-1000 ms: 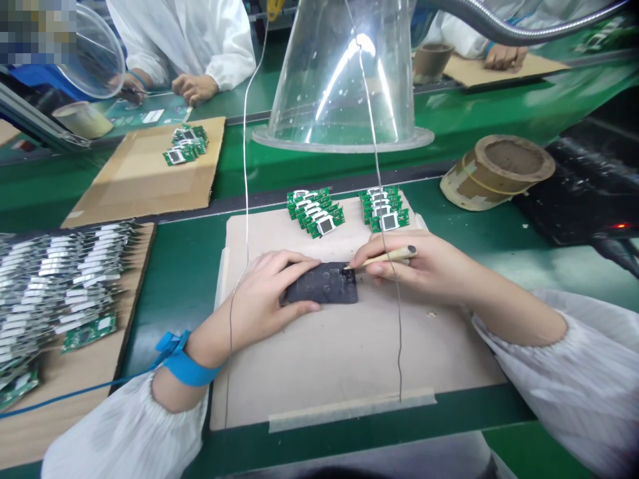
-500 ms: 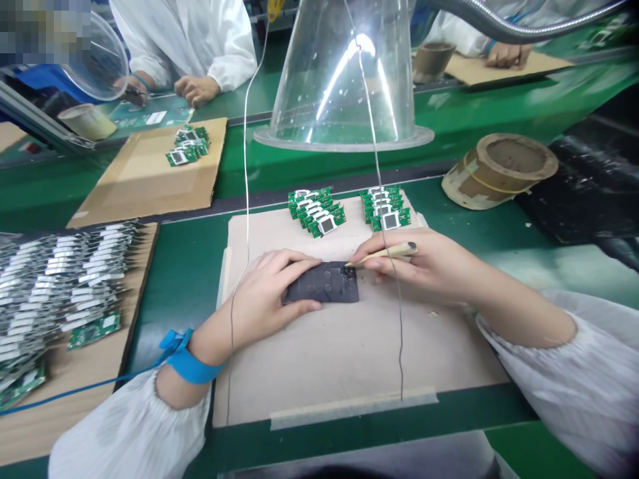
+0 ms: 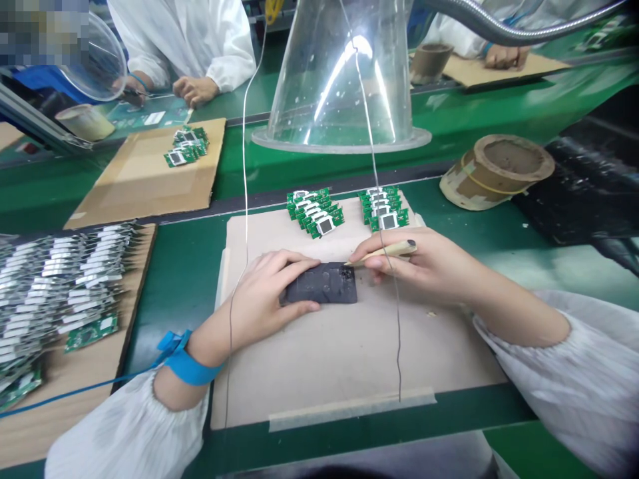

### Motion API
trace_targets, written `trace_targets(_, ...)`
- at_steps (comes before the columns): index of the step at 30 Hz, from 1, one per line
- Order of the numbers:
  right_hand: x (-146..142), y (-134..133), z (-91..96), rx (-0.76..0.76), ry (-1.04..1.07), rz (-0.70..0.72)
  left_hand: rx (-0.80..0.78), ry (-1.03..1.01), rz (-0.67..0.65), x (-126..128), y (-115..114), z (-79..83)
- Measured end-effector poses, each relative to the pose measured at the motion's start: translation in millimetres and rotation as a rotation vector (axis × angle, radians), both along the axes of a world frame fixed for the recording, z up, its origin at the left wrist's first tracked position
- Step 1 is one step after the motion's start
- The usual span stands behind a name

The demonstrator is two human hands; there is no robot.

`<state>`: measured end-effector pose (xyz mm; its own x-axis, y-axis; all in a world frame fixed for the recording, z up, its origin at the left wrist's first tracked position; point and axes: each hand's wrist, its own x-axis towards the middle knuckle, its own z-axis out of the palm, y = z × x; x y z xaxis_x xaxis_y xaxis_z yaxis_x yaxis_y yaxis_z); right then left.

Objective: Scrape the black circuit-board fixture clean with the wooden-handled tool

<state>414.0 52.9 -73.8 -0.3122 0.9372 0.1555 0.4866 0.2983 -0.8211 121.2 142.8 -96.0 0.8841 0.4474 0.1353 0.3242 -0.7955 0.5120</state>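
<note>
A flat black block (image 3: 324,285) lies on the taped board (image 3: 349,359) in front of me. My left hand (image 3: 272,286) grips its left end, thumb along the near edge and fingers along the far edge. In my right hand (image 3: 419,266) is a slim, pale wooden stick (image 3: 394,249) with a dark rear end, held like a pen. Its tip touches the block's far right corner, where small marks or parts show, too small to make out. Behind the block are two overlapping rows of green circuit boards, a left row (image 3: 317,213) and a right row (image 3: 384,209).
A clear funnel-shaped hood (image 3: 344,93) hangs over the far side, with thin wires dangling down. To the left, cardboard (image 3: 134,293) carries many stacked circuit boards. A brown tape-roll-like ring (image 3: 499,173) stands at the right. Across the bench, a co-worker's hands (image 3: 194,91) are at work.
Both hands keep their holds on the block and the stick. The stick's tip stays at the block's far right corner; the whole view has shifted very slightly.
</note>
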Motion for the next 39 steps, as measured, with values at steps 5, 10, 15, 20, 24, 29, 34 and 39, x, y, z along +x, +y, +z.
trace_targets(5, 1.0, -0.9, -3.6, -0.029, 0.022, -0.008, -0.008, -0.009, 0.003, 0.2, -1.1, 1.7)
trace_targets(10, 2.2, -1.5, -6.1, -0.010, 0.006, 0.002, -0.015, -0.013, 0.005, 0.2, -0.9, 0.1)
trace_targets(15, 1.8, -0.7, -6.4, -0.003, 0.018, -0.012, -0.010, -0.009, 0.004, -0.2, -0.4, -0.5)
trace_targets(20, 1.1, 0.1, -7.8, -0.008, 0.032, -0.020, -0.005, -0.002, 0.005, 0.1, -1.0, 1.6)
trace_targets(24, 0.8, -0.5, -8.3, -0.014, 0.020, -0.028, -0.017, 0.003, 0.007, 0.2, -2.0, 1.6)
trace_targets(29, 0.5, -1.0, -8.8, -0.025, 0.034, -0.019, -0.022, 0.004, 0.011, 0.2, -1.9, 1.6)
trace_targets(34, -0.7, -0.6, -6.0, 0.008, 0.013, -0.009, -0.026, -0.002, 0.012, 1.0, -0.9, 3.6)
trace_targets(39, 0.2, -0.4, -5.4, -0.009, 0.030, 0.006, -0.027, -0.003, 0.010, 0.8, -1.3, 3.5)
